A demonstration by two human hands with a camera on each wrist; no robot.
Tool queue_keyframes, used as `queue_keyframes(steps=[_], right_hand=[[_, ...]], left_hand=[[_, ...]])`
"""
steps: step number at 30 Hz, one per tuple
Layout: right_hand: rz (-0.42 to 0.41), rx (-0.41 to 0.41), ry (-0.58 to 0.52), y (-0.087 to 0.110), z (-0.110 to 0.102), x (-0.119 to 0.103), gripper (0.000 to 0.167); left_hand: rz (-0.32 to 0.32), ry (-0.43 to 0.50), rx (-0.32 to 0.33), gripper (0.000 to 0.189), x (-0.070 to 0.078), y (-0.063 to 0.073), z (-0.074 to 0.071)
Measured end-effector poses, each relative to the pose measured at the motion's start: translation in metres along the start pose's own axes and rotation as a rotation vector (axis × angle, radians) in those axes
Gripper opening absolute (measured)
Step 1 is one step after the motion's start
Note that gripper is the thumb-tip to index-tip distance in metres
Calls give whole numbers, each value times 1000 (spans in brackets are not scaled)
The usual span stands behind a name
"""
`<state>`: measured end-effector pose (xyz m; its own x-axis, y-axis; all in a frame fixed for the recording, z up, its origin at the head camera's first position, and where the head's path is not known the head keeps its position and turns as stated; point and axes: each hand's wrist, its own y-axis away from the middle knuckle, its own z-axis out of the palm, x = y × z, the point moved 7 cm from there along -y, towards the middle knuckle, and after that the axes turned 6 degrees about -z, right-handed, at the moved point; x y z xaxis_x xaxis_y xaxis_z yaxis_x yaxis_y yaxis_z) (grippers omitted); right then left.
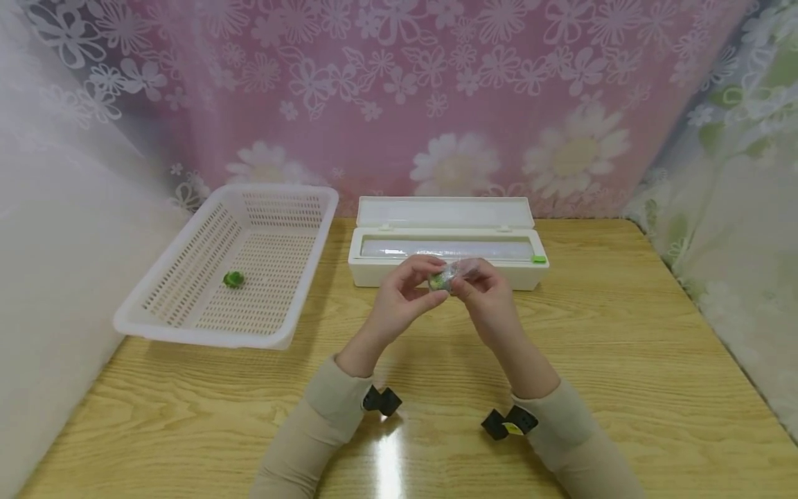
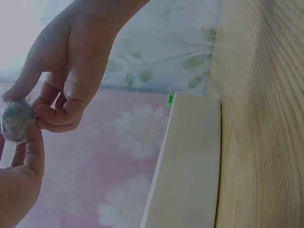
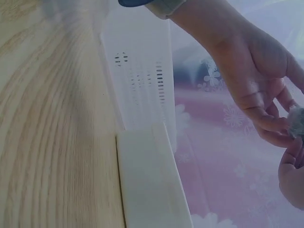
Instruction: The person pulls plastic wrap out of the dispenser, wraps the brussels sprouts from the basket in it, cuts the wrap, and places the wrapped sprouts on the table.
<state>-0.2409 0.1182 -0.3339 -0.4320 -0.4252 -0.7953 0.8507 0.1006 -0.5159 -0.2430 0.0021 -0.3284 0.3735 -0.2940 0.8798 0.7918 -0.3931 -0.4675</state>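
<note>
Between both hands, over the front edge of the wrap box, is a small greenish vegetable piece (image 1: 440, 279) wrapped in clear plastic film. My left hand (image 1: 399, 298) holds it from the left, thumb below and fingers above. My right hand (image 1: 494, 305) pinches the gathered film at its right side. In the left wrist view the wrapped piece (image 2: 17, 121) looks like a rounded bundle with crinkled film around it. The right wrist view shows only part of the bundle (image 3: 297, 121) at the right edge. The film partly blurs the vegetable's shape.
A white film dispenser box (image 1: 445, 272) with its lid (image 1: 444, 212) raised stands behind the hands, a film roll (image 1: 436, 249) inside and a green slider (image 1: 539, 259) at its right end. At the left, a white perforated basket (image 1: 283, 333) holds one small green vegetable piece (image 1: 233, 279).
</note>
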Motion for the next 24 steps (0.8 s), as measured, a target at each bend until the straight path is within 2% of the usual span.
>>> queue_keyframes(steps=[5, 8, 11, 16, 18, 20, 24], right_hand=[[-98, -93, -67, 0, 4, -4, 9], [-139, -94, -116, 0, 5, -5, 11], [-159, -68, -106, 0, 4, -6, 10], [-199, -11, -9, 0, 0, -7, 7], [-211, -2, 42, 1, -1, -8, 5], [-217, -4, 84, 1, 0, -9, 4], [-182, 17, 143, 2, -1, -7, 11]], left_hand=[[-4, 26, 36, 21, 1, 0, -2], [0, 23, 19, 25, 2, 0, 1], [-33, -14, 4, 29, 1, 0, 2], [-126, -253, 11, 29, -6, -1, 2], [-147, -316, 7, 30, -7, -1, 3], [-157, -289, -3, 29, -7, 0, 3], [-131, -118, 8, 24, -6, -1, 1]])
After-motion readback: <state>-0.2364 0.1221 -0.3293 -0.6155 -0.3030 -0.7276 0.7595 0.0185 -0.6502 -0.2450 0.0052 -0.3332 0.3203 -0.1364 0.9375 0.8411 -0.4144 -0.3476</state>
